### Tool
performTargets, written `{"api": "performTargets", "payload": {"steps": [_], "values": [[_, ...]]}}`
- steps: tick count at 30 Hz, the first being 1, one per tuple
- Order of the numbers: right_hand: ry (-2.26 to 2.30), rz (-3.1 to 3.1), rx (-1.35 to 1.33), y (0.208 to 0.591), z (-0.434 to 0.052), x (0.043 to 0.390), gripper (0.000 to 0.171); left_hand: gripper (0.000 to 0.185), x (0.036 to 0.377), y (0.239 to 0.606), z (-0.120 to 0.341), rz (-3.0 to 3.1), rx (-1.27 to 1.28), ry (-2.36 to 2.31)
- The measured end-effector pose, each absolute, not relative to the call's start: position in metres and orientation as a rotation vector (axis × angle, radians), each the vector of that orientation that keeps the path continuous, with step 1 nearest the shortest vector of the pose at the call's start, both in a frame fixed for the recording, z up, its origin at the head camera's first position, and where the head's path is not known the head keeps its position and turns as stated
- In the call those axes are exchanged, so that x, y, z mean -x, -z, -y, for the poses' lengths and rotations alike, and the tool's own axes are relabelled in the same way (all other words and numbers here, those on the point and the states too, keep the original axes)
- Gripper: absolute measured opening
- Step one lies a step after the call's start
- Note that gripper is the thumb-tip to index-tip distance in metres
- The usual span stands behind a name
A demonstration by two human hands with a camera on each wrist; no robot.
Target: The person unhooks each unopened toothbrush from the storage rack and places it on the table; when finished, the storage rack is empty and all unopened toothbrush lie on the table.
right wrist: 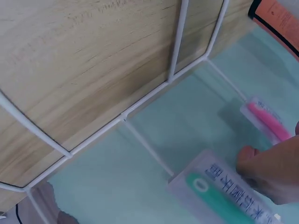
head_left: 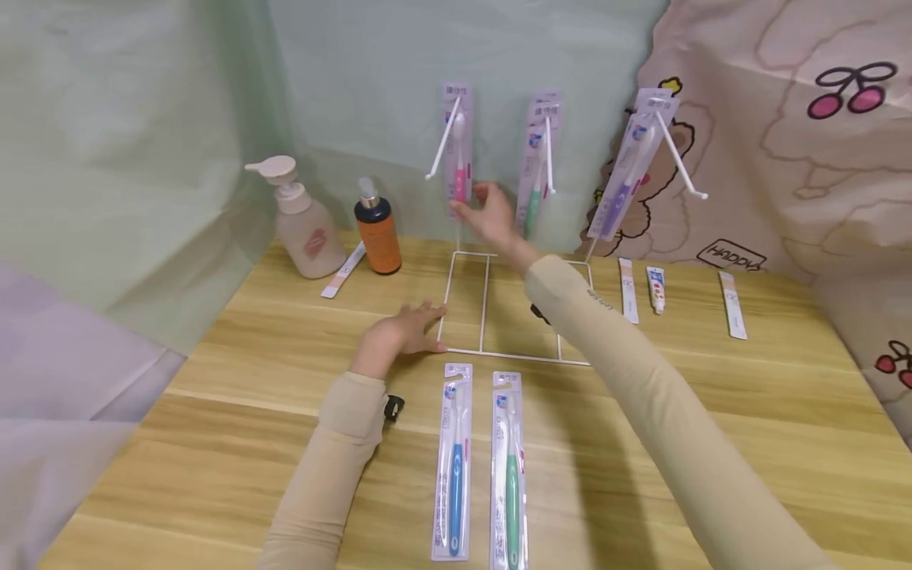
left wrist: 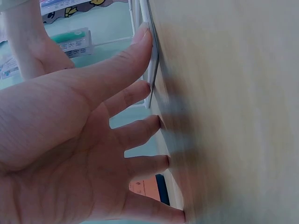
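Observation:
My left hand (head_left: 406, 328) rests with spread fingers at the left side of a white wire rack (head_left: 484, 305). In the left wrist view its thumb (left wrist: 140, 46) lies against the frame and the fingertips meet the tabletop. My right hand (head_left: 495, 218) is raised at the back, its thumb overlapping the lower end of a packaged pink toothbrush (head_left: 459, 150) on the left hook. A gap shows between that thumb and the other fingers. To the right hang a packaged green toothbrush (head_left: 534, 198) and a packaged purple one (head_left: 630, 170).
Packaged blue (head_left: 456, 491) and green toothbrushes (head_left: 512, 499) lie in front of the rack. A pump bottle (head_left: 309, 233) and an orange bottle (head_left: 380, 241) stand left, near a slim sachet (head_left: 344, 271). Right lie a toothpaste tube (head_left: 656, 290) and two sachets (head_left: 628, 291).

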State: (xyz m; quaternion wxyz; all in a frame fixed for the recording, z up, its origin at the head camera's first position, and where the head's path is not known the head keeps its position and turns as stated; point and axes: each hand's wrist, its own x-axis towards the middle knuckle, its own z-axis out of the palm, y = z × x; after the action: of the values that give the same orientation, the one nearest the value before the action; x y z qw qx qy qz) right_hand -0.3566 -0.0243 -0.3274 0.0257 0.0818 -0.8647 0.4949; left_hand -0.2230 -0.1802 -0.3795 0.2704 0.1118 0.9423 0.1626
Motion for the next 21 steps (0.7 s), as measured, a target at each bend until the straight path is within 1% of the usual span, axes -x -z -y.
{"api": "performTargets", "payload": {"steps": [7, 13, 17, 21], "values": [[-1.671, 2.688, -0.169, 0.322, 0.033, 0.357, 0.046, 0.077, 0.223, 0.38, 0.18, -2.539, -0.298, -0.425], [-1.659, 2.725, -0.045, 0.31, 0.041, 0.352, 0.04, 0.077, 0.223, 0.378, 0.178, -2.535, -0.3, -0.437], [-1.631, 2.749, -0.112, 0.308, 0.04, 0.344, 0.041, 0.077, 0.223, 0.378, 0.178, -2.538, -0.302, -0.416], [-1.545, 2.77, -0.271, 0.31, 0.031, 0.332, 0.04, 0.077, 0.223, 0.376, 0.18, -2.532, -0.284, -0.414]]}}
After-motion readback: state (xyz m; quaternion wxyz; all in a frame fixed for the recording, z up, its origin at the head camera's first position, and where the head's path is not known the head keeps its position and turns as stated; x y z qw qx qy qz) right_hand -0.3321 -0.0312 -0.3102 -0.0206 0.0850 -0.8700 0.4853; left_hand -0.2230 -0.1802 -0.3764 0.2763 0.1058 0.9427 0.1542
